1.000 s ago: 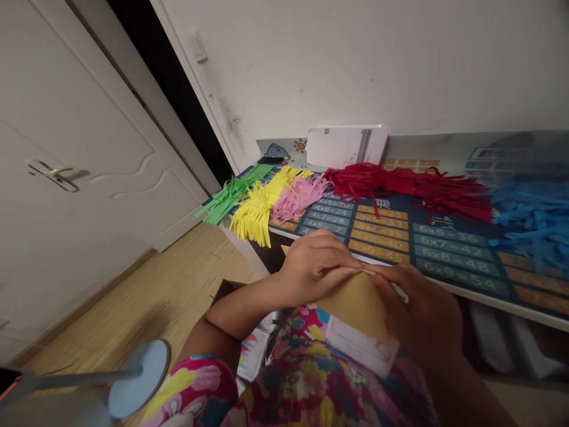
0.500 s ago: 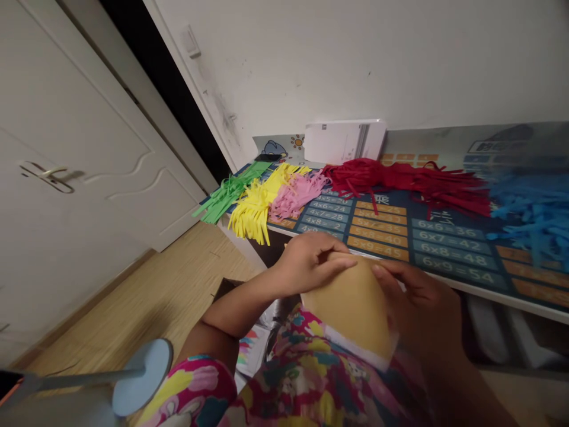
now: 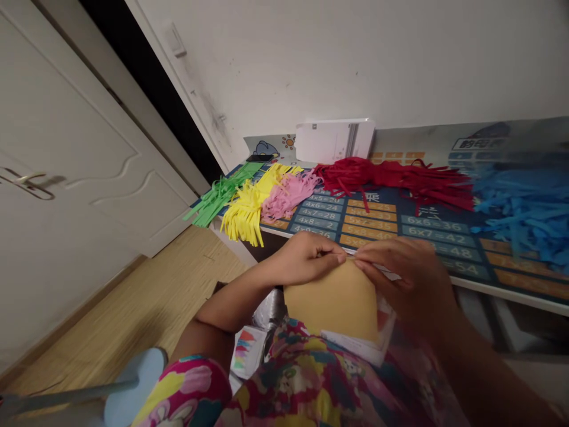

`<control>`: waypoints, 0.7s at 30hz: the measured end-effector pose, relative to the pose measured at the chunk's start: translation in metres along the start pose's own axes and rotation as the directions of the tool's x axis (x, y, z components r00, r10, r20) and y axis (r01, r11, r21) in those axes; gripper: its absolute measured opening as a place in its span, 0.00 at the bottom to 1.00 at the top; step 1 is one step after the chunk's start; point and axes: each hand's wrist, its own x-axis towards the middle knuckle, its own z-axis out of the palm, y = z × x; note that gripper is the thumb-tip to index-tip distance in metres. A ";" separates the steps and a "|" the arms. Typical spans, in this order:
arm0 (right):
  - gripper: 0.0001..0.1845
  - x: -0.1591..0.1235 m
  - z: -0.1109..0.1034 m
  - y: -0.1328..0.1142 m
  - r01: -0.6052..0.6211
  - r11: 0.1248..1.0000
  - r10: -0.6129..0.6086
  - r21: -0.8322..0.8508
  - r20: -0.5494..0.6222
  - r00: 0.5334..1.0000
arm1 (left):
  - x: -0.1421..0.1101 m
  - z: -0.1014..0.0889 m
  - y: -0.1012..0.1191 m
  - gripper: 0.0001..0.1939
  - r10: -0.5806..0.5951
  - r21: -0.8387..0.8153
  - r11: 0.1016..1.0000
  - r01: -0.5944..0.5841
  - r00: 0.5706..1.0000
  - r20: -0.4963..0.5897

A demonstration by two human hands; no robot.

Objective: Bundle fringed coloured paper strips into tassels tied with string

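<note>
Both of my hands pinch the top edge of a tan sheet of paper (image 3: 335,299) held upright over my lap, in front of the table edge. My left hand (image 3: 304,258) grips its upper left part with the fingers curled and pressed together. My right hand (image 3: 406,276) grips the upper right part, thumb and fingers closed on the edge. White paper (image 3: 364,347) sticks out under the tan sheet. Piles of cut paper strips lie on the table beyond: green (image 3: 220,193), yellow (image 3: 249,207), pink (image 3: 288,196), red (image 3: 395,178) and blue (image 3: 524,210).
A multiplication-table mat (image 3: 400,222) covers the table against the white wall. A white box (image 3: 333,140) leans at the back. A white door (image 3: 66,172) stands to the left over wooden floor (image 3: 146,302). A lamp stand with a round blue base (image 3: 128,391) sits at lower left.
My fingers have drawn together at the top middle of the tan sheet, and the sheet has shifted slightly left. The view has drifted a little to the right.
</note>
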 end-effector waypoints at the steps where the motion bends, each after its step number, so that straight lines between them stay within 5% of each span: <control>1: 0.07 -0.002 0.000 0.000 0.030 0.998 -0.031 -0.060 -0.016 0.999 | 0.002 0.000 -0.001 0.16 -0.031 -0.023 0.999 0.031 0.999 0.013; 5: 0.05 -0.011 0.001 0.004 0.136 0.960 -0.158 -0.246 -0.069 0.985 | 0.013 -0.001 -0.003 0.16 -0.172 -0.126 0.976 0.179 0.983 0.066; 10: 0.10 -0.027 0.004 0.015 0.171 0.949 -0.178 -0.264 -0.001 0.984 | 0.021 0.002 -0.005 0.15 -0.273 -0.178 0.941 0.289 0.956 0.111; 16: 0.07 -0.027 0.003 0.017 0.061 0.987 -0.074 -0.151 -0.084 0.994 | 0.024 0.006 -0.007 0.16 -0.206 -0.126 0.968 0.219 0.972 0.112; 21: 0.11 -0.018 -0.001 0.021 -0.104 0.994 0.104 -0.016 0.032 0.994 | 0.026 0.009 -0.005 0.17 -0.083 0.053 0.996 0.078 0.991 0.105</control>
